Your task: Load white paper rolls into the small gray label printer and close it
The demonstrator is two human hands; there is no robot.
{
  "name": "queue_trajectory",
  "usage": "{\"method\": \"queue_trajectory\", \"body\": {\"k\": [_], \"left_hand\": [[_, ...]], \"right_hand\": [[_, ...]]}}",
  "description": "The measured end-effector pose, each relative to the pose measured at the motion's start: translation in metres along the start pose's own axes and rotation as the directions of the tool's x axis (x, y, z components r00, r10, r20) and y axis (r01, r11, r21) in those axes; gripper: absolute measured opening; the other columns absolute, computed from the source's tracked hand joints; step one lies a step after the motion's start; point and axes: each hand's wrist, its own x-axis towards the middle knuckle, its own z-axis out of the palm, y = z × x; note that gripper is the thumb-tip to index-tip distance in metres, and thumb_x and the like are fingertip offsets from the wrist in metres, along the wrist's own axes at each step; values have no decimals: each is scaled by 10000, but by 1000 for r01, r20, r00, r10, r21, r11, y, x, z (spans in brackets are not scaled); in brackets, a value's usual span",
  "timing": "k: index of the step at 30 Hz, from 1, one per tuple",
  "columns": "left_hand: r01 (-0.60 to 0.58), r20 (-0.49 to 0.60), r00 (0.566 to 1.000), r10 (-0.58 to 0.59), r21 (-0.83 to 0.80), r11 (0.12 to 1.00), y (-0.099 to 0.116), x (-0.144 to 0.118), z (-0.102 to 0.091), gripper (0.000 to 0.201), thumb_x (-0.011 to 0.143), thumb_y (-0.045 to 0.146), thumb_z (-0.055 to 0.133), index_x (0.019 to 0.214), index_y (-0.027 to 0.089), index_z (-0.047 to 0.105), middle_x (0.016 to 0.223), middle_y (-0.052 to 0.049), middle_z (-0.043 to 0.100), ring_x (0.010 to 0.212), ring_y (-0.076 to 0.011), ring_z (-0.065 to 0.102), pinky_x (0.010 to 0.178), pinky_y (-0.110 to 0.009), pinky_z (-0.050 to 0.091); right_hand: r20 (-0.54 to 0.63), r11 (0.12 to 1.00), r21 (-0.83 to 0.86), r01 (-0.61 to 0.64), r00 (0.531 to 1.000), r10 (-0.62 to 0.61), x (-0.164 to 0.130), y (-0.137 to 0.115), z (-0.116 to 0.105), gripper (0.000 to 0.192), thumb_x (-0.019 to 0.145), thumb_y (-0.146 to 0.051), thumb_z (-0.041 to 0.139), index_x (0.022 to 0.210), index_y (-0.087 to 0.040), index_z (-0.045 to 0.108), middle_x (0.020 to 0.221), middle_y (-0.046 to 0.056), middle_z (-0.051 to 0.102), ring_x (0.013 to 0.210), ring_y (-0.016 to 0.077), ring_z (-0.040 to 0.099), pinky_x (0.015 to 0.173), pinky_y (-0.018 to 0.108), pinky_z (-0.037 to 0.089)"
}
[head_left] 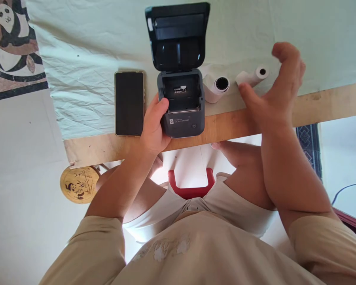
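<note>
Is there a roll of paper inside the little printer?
No, the open printer has an empty paper bay, and both paper rolls lie on the table to its right.

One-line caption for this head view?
Left hand grips open printer; right hand hovers open by paper rolls.

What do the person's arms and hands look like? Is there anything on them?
Both hands, the left hand and the right hand, are bare: no gloves, rings or watch show. The forearms are bare too. Short beige sleeves cover only the upper arms, part of a beige shirt with a pale flower pattern on the chest.
</note>
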Motion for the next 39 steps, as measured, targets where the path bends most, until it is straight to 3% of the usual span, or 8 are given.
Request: {"method": "queue_trajectory", "body": {"k": [3, 13, 18, 21, 26, 29, 35, 39], "left_hand": [[-23, -41, 999, 24, 6, 1000, -1, 0, 1, 243, 880, 415, 465, 910, 225, 613, 996, -19, 687, 1249, -203, 545, 998, -345, 510], [-150, -29, 985, 171, 356, 922, 4, 0, 12, 230, 909, 420, 472, 1062, 255, 521, 1015, 8, 629, 1074, -155, 599, 930, -265, 472], [-162, -8, 974, 225, 671, 724, 13, 2, 2, 254, 912, 461, 452, 996, 261, 583, 964, -9, 629, 941, -175, 587, 840, -299, 450], [-169, 48, 961, 272, 882, 440, 16, 6, -4, 272, 949, 425, 342, 1001, 261, 553, 973, -40, 624, 949, -202, 588, 845, -355, 449], [-144, 63, 948, 312, 959, 245, 21, 11, -7, 153, 905, 351, 453, 924, 243, 558, 1012, -85, 608, 1035, -266, 560, 943, -479, 423], [-232, 125, 885, 449, 953, 193, 29, 6, -2, 247, 826, 401, 589, 1017, 244, 587, 1145, -105, 586, 1163, -275, 506, 1068, -488, 378], [-813, 727, 538, 427, 582, 34, 43, -3, 7, 488, 784, 506, 633, 1196, 257, 561, 1307, -79, 531, 1269, -232, 482, 1097, -410, 418], [-819, 729, 551, 405, 566, 95, 41, -1, 2, 334, 809, 370, 647, 1133, 299, 609, 1221, -44, 610, 1155, -206, 586, 959, -370, 519]], "right_hand": [[-147, 967, 117, 227, 967, -209, -8, -15, 2, 387, 742, -231, 599, 1124, -234, 536, 1074, 75, 578, 1039, 211, 541, 926, 391, 418], [345, 984, 143, 110, 926, -153, -20, -45, 27, 391, 837, -216, 475, 1226, -249, 452, 1233, 76, 518, 1127, 156, 490, 1030, 341, 405], [317, 958, 286, 19, 941, -114, -15, -38, 23, 410, 825, -254, 518, 1225, -258, 430, 1252, 49, 526, 1114, 172, 519, 1021, 371, 425], [274, 917, 394, -65, 960, -50, -13, -32, 21, 521, 818, -403, 551, 1268, -277, 321, 1171, 52, 535, 937, 144, 577, 798, 311, 499], [392, 586, 726, -360, 916, 78, -14, -35, 24, 527, 724, -628, 600, 1101, -315, 405, 781, 4, 525, 661, 92, 516, 525, 216, 390], [481, 411, 786, -461, 874, 61, -15, -47, 24, 510, 690, -581, 664, 1067, -312, 450, 777, -13, 537, 671, 71, 516, 545, 202, 399], [588, 180, 799, -573, 808, -40, -19, -81, 13, 419, 716, -413, 709, 1047, -320, 470, 786, -33, 571, 668, 72, 544, 615, 217, 463], [564, 97, 824, -558, 823, -68, -21, -93, 13, 274, 748, -353, 691, 892, -251, 482, 979, -8, 575, 830, 81, 561, 683, 205, 489]]}}
